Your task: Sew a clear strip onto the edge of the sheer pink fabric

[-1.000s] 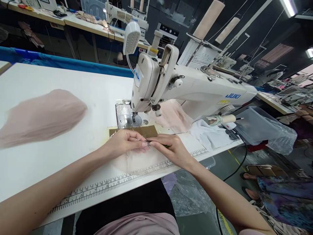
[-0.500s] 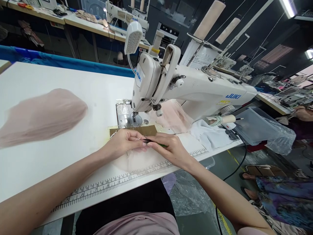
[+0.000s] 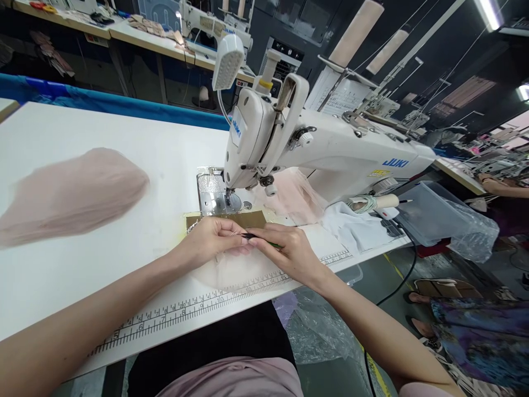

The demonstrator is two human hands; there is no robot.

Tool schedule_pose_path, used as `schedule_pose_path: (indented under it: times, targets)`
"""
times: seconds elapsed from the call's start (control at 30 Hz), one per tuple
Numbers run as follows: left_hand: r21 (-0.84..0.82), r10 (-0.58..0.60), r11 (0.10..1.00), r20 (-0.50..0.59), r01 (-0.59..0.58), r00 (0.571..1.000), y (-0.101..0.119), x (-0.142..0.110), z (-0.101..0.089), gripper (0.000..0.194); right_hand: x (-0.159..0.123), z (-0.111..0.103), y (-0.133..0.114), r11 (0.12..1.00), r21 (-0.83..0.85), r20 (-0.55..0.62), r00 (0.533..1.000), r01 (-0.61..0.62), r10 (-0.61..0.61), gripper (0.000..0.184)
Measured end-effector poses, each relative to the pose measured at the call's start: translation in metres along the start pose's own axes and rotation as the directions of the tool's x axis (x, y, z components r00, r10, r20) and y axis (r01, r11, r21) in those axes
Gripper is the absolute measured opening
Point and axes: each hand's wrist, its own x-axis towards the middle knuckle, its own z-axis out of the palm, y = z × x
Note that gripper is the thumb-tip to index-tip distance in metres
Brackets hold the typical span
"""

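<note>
My left hand (image 3: 212,238) lies with fingers curled on a sheer pale pink fabric piece (image 3: 235,270) at the front of the white table (image 3: 124,165), pinching its upper edge. My right hand (image 3: 285,251) meets it fingertip to fingertip and grips a small dark tool with a green handle (image 3: 258,238), its tip at the fabric edge. Both hands sit just in front of the needle plate (image 3: 215,193) of a white JUKI sewing machine (image 3: 314,149). A brown card patch (image 3: 231,219) lies under the fingers.
A heap of dusty pink fabric (image 3: 70,196) lies on the table at the left. More pink and white cloth (image 3: 351,226) sits under the machine arm. A ruler strip (image 3: 185,309) runs along the table's front edge. A clear plastic bin (image 3: 442,218) stands at the right.
Both hands stay together at the same spot; the dark tool's tip now shows a little more between the fingertips. The view has shifted slightly.
</note>
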Motion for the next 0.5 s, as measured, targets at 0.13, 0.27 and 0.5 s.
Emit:
schedule_pose_path:
  times: [0.13, 0.27, 0.5]
  targets:
    - [0.010, 0.005, 1.000, 0.003, -0.005, 1.000, 0.0017, -0.0016, -0.0005, 0.021, -0.0005, 0.0012, 0.0001, 1.000, -0.015, -0.003, 1.000, -0.009, 0.009, 0.033]
    - [0.013, 0.002, 1.000, -0.004, -0.002, 1.000, 0.0025, -0.0016, 0.0000, 0.022, -0.0010, 0.0032, 0.0017, 1.000, 0.004, -0.017, 1.000, -0.006, 0.006, 0.031]
    - [-0.001, 0.008, 1.000, 0.006, -0.008, 1.000, -0.0010, 0.0002, -0.0006, 0.026, -0.0010, 0.0043, 0.0008, 1.000, 0.008, -0.042, 0.999, 0.000, 0.000, 0.030]
